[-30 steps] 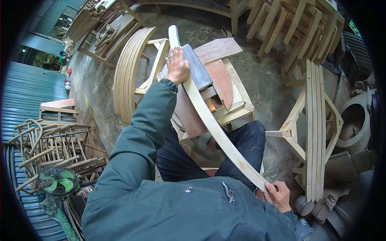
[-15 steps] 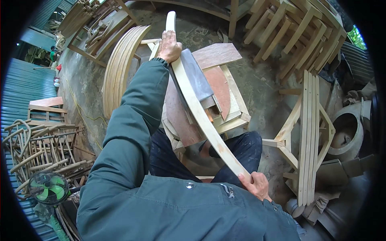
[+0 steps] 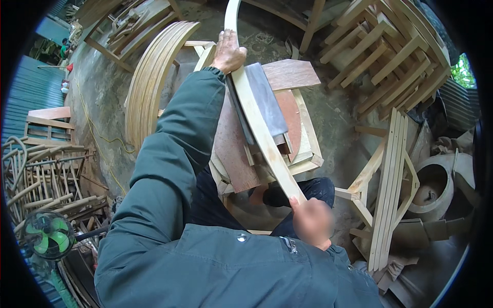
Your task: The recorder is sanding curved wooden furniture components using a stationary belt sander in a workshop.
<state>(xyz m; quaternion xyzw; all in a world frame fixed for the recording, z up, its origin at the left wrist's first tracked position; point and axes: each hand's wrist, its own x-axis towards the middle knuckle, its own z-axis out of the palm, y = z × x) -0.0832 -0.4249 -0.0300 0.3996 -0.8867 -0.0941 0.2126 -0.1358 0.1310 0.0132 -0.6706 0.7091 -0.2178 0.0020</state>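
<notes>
A long, pale curved wooden slat runs from beyond my left hand down to my right hand. It lies across a grey flat-topped block, which rests on a low stand with brown plywood pieces. My left hand is closed over the slat toward its far part, fingers laid across the wood. At the near end my right hand grips the slat, thumb along its top; most of that hand is blurred. My legs straddle the near side of the stand.
A stack of curved wooden strips stands left of the work stand. On the right are a slatted wooden frame and a grey round machine housing. Piled wooden frames fill the far right. A green-bladed fan is at lower left.
The slat has slid away from me across the grey block. Both hands have moved forward with it, the right hand also drifting left. The whole view has shifted slightly.
</notes>
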